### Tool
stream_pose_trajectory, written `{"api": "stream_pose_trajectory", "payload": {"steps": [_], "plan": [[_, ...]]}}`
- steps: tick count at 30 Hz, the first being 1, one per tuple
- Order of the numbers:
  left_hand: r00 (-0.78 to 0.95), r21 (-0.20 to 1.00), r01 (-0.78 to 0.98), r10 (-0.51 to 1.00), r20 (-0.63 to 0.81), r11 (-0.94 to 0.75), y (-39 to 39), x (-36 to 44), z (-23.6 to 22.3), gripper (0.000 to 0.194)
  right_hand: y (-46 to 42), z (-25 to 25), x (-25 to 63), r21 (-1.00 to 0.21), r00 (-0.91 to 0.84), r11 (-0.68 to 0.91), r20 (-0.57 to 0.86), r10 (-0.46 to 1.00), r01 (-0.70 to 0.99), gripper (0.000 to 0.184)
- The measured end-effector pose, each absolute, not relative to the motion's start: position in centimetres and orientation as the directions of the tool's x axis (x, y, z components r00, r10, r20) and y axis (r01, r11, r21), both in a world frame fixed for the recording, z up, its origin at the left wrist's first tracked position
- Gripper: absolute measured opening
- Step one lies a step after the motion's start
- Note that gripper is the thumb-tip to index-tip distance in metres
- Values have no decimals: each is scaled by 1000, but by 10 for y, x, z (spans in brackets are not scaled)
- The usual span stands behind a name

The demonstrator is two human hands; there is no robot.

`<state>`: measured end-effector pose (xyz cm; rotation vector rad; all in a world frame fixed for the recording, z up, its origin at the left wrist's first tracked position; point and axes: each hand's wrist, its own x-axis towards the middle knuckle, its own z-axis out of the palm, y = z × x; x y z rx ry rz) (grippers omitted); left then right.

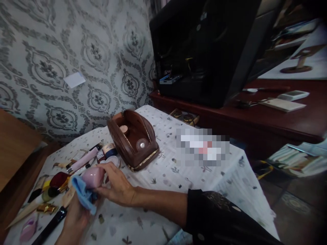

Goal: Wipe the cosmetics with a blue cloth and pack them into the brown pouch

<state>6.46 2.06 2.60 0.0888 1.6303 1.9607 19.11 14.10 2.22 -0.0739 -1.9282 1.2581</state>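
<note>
My right hand (116, 185) is closed round a small pink rounded container (92, 176) low on the left of the table. My left hand (75, 217) grips a light blue cloth (83, 194) that presses against the container's underside. Right behind them an open brown zip pouch (133, 141) sits on the white patterned tablecloth (178, 177) with a few small round items inside. My right forearm, in a dark sleeve, reaches in from the lower right.
Scattered cosmetics lie at the left: a pink tube (83, 160), small jars (109, 149), brushes, a dark red case (58, 178), a black tube (49, 226). A dark red cabinet (255, 119) carrying a black box (204, 51) stands behind the table. Patterned wallpaper covers the wall at left.
</note>
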Motion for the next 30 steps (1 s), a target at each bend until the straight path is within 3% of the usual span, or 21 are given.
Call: {"api": "stream_pose_trajectory", "payload": {"steps": [9, 14, 20, 23, 26, 30], "plan": [[-852, 993, -119, 511, -115, 26, 31, 73, 42, 66, 144, 24, 190, -832, -623, 399, 553, 553, -385, 64], [-813, 989, 11, 577, -79, 150, 36, 61, 48, 68, 150, 33, 187, -914, -665, 113, 365, 651, -391, 54], [-774, 968, 204, 629, 69, 145, 41, 65, 58, 60, 156, 39, 183, -853, -680, -176, 249, 689, -491, 49], [-756, 947, 299, 635, 159, 119, 42, 61, 61, 55, 155, 42, 186, -863, -671, -108, 299, 678, -493, 52], [-730, 922, 376, 640, 238, 86, 45, 59, 65, 48, 153, 47, 192, -879, -650, 96, 415, 637, -467, 53], [-699, 897, 441, 631, 336, 11, 58, 65, 75, 38, 156, 55, 200, -807, -530, 371, 584, 615, -459, 58]]}}
